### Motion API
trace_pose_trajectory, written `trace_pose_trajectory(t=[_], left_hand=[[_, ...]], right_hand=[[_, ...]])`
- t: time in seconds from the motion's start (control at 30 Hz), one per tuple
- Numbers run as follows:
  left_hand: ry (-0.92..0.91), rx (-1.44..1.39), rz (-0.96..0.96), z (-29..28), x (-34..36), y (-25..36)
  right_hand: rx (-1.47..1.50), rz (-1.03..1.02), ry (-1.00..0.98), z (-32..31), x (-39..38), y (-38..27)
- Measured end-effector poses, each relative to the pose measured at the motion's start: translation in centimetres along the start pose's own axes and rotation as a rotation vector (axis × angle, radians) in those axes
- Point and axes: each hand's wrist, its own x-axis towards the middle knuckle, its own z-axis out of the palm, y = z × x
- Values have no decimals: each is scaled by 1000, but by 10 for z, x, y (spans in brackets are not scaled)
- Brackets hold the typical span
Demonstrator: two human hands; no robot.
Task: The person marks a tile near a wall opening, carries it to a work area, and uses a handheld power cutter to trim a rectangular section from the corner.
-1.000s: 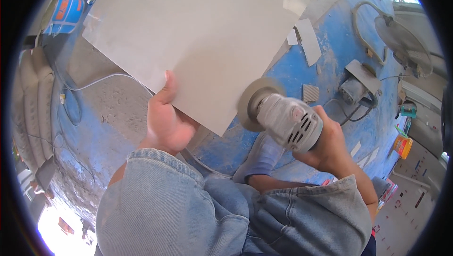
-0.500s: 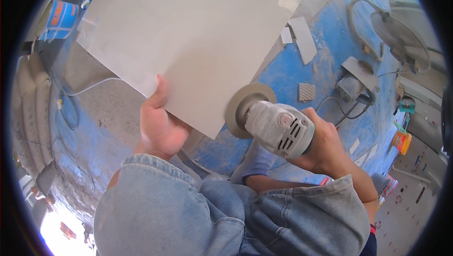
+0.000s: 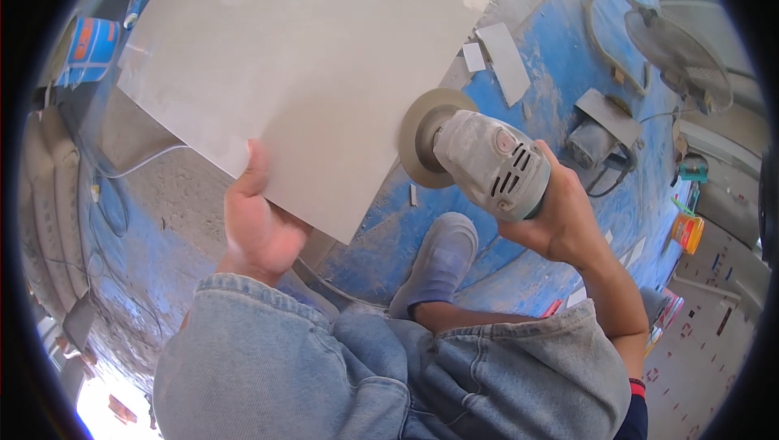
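A large beige tile (image 3: 300, 59) is tilted up in front of me, one corner pointing down toward my knees. My left hand (image 3: 264, 225) grips its lower left edge, thumb on the upper face and the other fingers hidden beneath. In my right hand (image 3: 560, 217) is a dusty grey angle grinder (image 3: 495, 160), my fingers wrapped round its body. The grinder's round disc (image 3: 422, 136) is at the tile's right edge, a little above the lower corner; whether it spins I cannot tell.
Blue dusty sheeting (image 3: 560, 59) covers the floor. Tile offcuts (image 3: 505, 63) lie to the right of the tile. Farther right are a second power tool (image 3: 596, 140) with a cord and a standing fan (image 3: 677, 47). A blue bucket (image 3: 96, 51) stands at far left. My shoe (image 3: 446, 257) is below the grinder.
The grinder has moved up along the tile's right edge, away from the lower corner. The tile and my left hand have shifted slightly left in the view. My shoe now shows more.
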Motion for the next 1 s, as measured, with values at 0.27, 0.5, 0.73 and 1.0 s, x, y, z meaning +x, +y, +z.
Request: trace_pose_trajectory(t=[0.27,0.5,0.73,1.0], left_hand=[[29,-3,-7,-1,0,1],[39,9,-1,-3,0,1],[8,19,-10,-1,-1,2],[32,18,-9,-3,0,2]], right_hand=[[85,16,83,-4,6,6],[40,-9,-11,1,-3,2],[-90,-33,-100,12,-15,-4],[69,-17,83,-2,8,7]])
